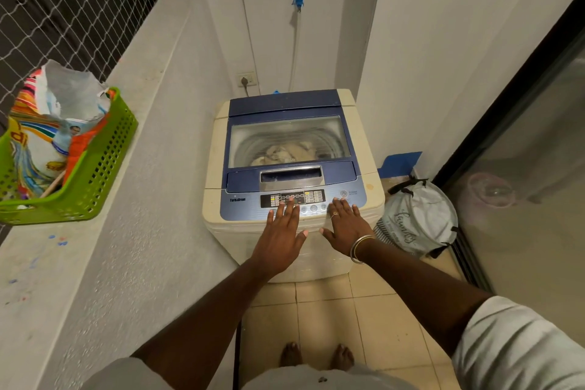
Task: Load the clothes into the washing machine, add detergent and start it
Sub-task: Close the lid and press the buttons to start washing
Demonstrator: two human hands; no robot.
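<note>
Bare feet (316,355) stand on tile before the washer (292,168). Both hands lie flat and spread, holding nothing: the left hand (280,239) has its fingertips on the control panel (292,198), and the right hand (346,225), with a ring and bangles, reaches toward the panel's right side. The lid (289,139) is shut, with pale clothes (285,152) visible through its window. A laundry bag (418,220) sits on the floor just right of the washer. On the left ledge, a green basket (91,180) holds a detergent bag (47,136).
</note>
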